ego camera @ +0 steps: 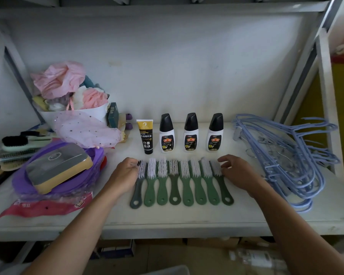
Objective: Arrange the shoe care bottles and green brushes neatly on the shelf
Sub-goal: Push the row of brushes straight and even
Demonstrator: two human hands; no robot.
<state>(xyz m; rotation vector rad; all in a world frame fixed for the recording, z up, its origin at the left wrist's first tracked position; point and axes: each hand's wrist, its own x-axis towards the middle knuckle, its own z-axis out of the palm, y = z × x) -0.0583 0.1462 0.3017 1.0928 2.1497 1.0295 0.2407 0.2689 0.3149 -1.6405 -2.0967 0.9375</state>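
Several green brushes (175, 183) with white bristles lie side by side in a row on the white shelf (167, 217), handles toward me. Behind them stand three white shoe care bottles (190, 133) with black caps and a black and gold tube (146, 135) on its cap. My left hand (125, 173) touches the leftmost brush's head with curled fingers. My right hand (236, 173) rests against the rightmost brush's head, fingers loosely bent.
Purple basins with a boxed item (58, 167) and a red packet sit at the left. A white tub of pink bath puffs (68, 92) stands behind them. A pile of blue hangers (286, 153) fills the right side. Brushes (18, 145) lie at the far left.
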